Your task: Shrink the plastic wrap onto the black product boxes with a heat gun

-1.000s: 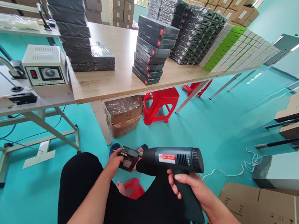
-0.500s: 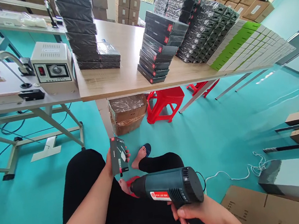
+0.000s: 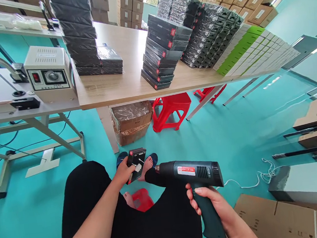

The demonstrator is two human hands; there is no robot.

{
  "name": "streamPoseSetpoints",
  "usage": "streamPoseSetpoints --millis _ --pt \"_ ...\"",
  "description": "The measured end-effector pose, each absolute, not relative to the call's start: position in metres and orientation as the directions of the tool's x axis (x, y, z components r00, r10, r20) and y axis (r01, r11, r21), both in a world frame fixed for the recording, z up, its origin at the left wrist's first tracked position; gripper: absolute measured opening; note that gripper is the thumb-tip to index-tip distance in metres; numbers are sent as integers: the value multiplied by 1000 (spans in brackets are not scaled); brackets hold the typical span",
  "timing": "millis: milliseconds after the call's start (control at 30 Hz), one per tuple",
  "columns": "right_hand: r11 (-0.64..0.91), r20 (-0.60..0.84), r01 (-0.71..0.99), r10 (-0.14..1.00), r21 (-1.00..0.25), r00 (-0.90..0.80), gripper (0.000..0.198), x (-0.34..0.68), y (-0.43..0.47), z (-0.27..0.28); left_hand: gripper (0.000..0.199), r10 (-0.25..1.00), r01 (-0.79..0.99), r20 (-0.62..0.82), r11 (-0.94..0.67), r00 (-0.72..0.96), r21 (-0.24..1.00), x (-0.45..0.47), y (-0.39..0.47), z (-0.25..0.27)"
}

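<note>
My left hand (image 3: 124, 171) is closed around a small black product box (image 3: 136, 160) with a red mark and a pale picture on its face. The box is tilted, held out low over the floor in front of my knees. In my right hand (image 3: 209, 201) is a dark green heat gun (image 3: 193, 171) with a red and white label. Its nozzle points left toward the box, with a gap between them. My fingers wrap the handle; whether one presses the trigger I cannot tell.
On the wooden table (image 3: 132, 93) stand a tall stack of black boxes (image 3: 77, 32), a shorter stack (image 3: 162, 53) and wrapped boxes (image 3: 208, 33). A grey control unit (image 3: 48, 72) sits left. Under the table are a carton (image 3: 133, 122) and a red stool (image 3: 171, 110); a large carton (image 3: 286, 215) lies right.
The box has turned from upright to tilted, and my left hand now grips it from its left side. The heat gun has risen and moved right, its handle now in full view.
</note>
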State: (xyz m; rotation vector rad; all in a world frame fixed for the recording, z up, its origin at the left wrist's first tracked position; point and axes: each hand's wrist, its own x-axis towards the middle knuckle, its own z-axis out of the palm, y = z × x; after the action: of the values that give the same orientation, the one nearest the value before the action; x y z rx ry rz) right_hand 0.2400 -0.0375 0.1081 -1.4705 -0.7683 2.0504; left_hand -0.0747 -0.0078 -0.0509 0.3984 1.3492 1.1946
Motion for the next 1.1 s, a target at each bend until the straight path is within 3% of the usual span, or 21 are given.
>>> streamPoseSetpoints --millis 100,233,500,800,1000,1100 --pt "-723 -682 -170 689 -670 -244 27 244 -31 109 36 895 -219 -378 330 -236 918 -74 -7 -49" --pt "-707 -665 -212 707 -675 -241 24 241 -26 119 40 943 -117 -264 244 -204 963 -74 -8 -46" --pt "-716 -654 -162 690 -679 -311 27 239 -15 111 37 941 -156 -299 275 -159 949 -72 -13 -39" --pt "-701 -644 -77 689 -710 -334 27 239 -7 104 46 994 214 -104 109 -35 971 -76 -14 -46" --pt "-666 -642 42 697 -745 -320 26 231 -10 112 43 997 283 -64 70 -32 956 -74 -13 -51" --pt "-658 -634 103 654 -746 -414 26 217 -19 119 39 997 330 -62 75 -47 941 -73 -12 -57"
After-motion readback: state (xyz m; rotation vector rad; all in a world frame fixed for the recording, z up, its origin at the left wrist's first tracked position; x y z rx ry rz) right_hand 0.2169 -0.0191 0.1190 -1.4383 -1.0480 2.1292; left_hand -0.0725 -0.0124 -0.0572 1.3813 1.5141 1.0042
